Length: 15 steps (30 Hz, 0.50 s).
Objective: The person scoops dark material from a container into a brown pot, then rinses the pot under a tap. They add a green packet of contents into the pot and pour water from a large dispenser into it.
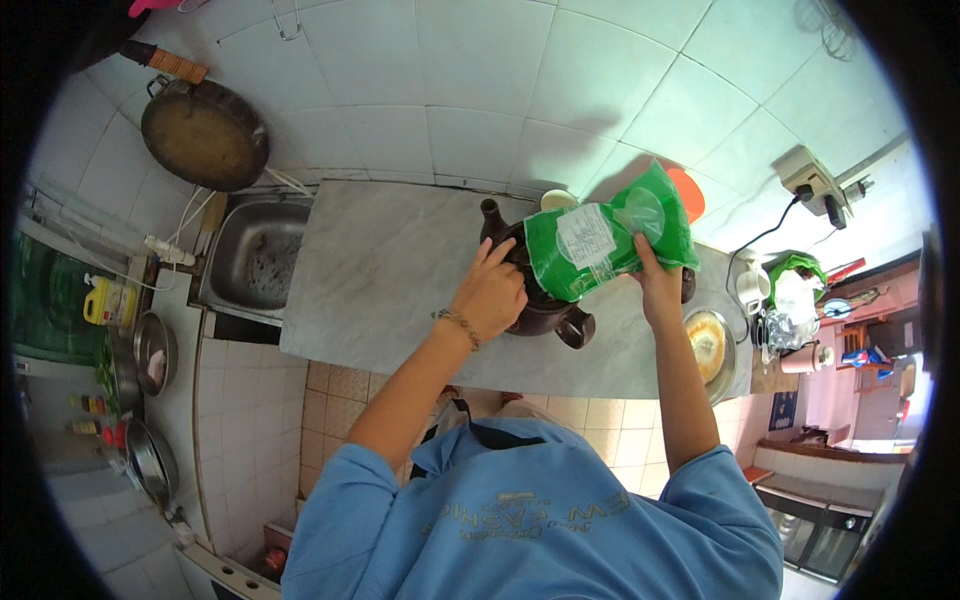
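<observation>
A dark brown clay pot [526,324] stands on the grey stone counter before me, its spout at the back left and its stubby handle towards me at the right. My right hand [654,281] grips the lower right end of a green plastic bag [574,274]. The bag bears a white printed label and lies tilted, its left end over the pot's mouth. My left hand [491,292] is at the pot's left rim, two fingers stretched out and the others bent near the bag's edge. Whether those fingers pinch anything is hidden. The bag covers most of the pot's opening.
Behind the bag are a pale cup [559,199] and an orange-red round item [686,195]. A metal dish with pale food [706,346] sits at the right. Left are a steel sink [255,247] and a hanging wok [204,135]. A cord runs from the wall socket [814,180].
</observation>
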Motion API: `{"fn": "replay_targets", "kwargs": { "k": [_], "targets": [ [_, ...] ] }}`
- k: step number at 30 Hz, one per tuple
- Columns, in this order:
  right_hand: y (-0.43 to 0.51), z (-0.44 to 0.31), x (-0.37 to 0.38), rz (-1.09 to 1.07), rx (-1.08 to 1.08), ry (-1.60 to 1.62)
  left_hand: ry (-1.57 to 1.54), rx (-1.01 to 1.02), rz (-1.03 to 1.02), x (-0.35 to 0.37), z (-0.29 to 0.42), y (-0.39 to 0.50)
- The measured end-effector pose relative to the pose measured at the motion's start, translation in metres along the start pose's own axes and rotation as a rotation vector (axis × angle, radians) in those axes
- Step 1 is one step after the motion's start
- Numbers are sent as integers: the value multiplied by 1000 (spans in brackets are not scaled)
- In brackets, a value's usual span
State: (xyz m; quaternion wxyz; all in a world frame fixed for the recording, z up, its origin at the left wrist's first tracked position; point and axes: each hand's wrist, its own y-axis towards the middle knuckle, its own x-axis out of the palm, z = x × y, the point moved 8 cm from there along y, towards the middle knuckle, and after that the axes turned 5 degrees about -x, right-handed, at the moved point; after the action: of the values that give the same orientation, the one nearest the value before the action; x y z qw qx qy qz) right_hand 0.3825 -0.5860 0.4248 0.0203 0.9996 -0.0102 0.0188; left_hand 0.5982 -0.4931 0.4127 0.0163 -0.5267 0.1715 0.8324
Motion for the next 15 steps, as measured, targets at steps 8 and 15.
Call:
{"fn": "replay_targets", "kwargs": {
  "k": [8,15],
  "targets": [
    [11,-4,4,-86,-66,-45,-322,-73,217,-30,-7,0],
    [8,0,5,-49,-51,-31,-119,-64,64,-9,1,15]
  ]
}}
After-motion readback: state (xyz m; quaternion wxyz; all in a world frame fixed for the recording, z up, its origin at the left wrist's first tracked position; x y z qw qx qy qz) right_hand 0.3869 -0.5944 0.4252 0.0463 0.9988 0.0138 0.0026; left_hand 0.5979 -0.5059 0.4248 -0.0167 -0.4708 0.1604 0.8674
